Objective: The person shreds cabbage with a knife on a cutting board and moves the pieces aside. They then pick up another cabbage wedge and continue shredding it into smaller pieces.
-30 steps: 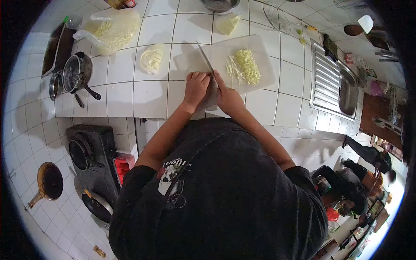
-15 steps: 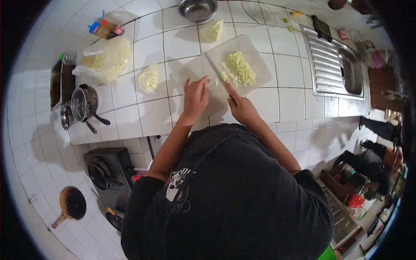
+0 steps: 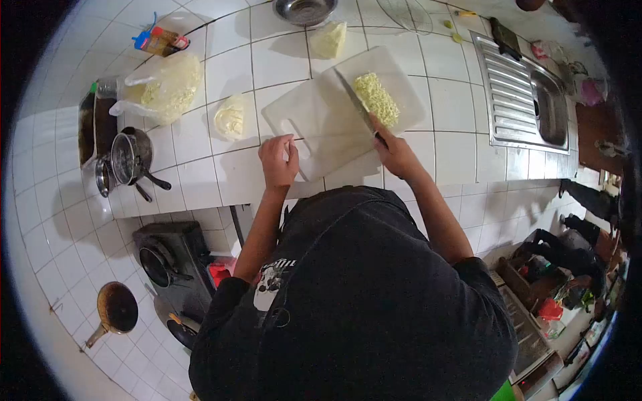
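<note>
My right hand (image 3: 396, 155) is closed around the black handle of a knife (image 3: 354, 93). The blade points away from me, lying along the left side of a heap of shredded cabbage (image 3: 377, 99). That heap sits on the right part of a translucent white cutting board (image 3: 328, 130). At the board's near left edge, by its handle slot, is my left hand (image 3: 278, 162), fingers bent and thumb apart from them. A cabbage piece (image 3: 230, 118) lies left of the board, and a cabbage wedge (image 3: 329, 41) lies beyond it.
A plastic bag of shredded cabbage (image 3: 164, 90), bottles (image 3: 162, 41) and pots (image 3: 127, 160) stand left on the tiled counter. A metal bowl (image 3: 304, 10) and a strainer (image 3: 406, 15) lie at the back. The sink (image 3: 545, 110) is at right. People (image 3: 588, 200) are at far right.
My left hand has drawn back and left to the board's edge. The knife has moved right, up against the shredded cabbage, which now forms a tighter heap.
</note>
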`<move>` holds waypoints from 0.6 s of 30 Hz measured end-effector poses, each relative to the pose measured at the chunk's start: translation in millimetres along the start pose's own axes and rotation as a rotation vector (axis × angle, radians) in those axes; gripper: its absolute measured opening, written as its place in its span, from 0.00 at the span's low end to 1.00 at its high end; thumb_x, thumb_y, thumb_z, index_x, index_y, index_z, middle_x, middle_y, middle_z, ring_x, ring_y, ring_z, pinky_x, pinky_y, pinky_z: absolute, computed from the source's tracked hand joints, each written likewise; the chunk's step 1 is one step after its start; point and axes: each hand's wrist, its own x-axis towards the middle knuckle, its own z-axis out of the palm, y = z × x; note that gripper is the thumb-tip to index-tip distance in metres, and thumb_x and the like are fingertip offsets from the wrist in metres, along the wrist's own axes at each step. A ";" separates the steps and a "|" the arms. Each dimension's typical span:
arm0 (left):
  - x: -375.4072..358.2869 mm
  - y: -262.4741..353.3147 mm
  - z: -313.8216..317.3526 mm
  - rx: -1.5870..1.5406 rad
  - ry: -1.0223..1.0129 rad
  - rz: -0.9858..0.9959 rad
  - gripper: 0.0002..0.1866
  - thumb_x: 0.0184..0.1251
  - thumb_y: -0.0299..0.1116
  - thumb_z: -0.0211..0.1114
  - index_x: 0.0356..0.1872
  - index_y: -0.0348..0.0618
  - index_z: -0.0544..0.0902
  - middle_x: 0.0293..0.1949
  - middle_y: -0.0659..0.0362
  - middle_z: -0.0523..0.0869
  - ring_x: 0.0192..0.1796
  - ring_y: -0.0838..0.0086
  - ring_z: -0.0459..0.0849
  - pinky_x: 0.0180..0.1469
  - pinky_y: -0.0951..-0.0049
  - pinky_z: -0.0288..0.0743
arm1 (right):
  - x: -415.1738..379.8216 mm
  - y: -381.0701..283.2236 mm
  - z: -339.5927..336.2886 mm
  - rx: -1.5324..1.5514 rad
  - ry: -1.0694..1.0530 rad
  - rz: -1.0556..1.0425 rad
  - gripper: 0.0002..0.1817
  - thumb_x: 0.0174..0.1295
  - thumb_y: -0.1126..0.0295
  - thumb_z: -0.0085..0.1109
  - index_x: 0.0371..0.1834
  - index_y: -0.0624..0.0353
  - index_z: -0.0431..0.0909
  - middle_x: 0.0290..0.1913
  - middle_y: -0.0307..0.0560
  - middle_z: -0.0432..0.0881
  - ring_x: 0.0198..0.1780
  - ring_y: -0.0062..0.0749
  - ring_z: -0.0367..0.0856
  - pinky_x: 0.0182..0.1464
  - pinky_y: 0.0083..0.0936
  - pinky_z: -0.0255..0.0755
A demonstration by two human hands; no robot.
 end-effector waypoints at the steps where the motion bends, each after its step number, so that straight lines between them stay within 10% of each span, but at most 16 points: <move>1: 3.2 -6.3 -3.2 0.020 0.030 -0.007 0.10 0.64 0.29 0.68 0.46 0.46 0.85 0.44 0.56 0.88 0.50 0.57 0.84 0.61 0.55 0.69 | 0.5 -2.3 -0.8 0.000 -0.009 -0.006 0.36 0.76 0.68 0.52 0.85 0.32 0.53 0.56 0.72 0.83 0.60 0.67 0.82 0.63 0.45 0.74; 8: 52.6 -43.1 -56.8 0.255 0.298 0.014 0.12 0.64 0.31 0.69 0.48 0.43 0.84 0.47 0.53 0.87 0.52 0.54 0.83 0.55 0.54 0.73 | -6.5 -30.4 21.0 0.049 -0.230 0.004 0.35 0.77 0.66 0.52 0.85 0.34 0.54 0.65 0.69 0.79 0.67 0.63 0.78 0.71 0.43 0.68; 18: 89.5 -62.1 -73.8 0.419 -0.016 -0.500 0.44 0.57 0.60 0.76 0.65 0.36 0.76 0.59 0.42 0.83 0.63 0.46 0.81 0.64 0.49 0.75 | 2.5 -27.3 25.6 0.198 -0.184 0.078 0.36 0.75 0.67 0.53 0.84 0.34 0.55 0.64 0.67 0.81 0.63 0.57 0.82 0.66 0.42 0.73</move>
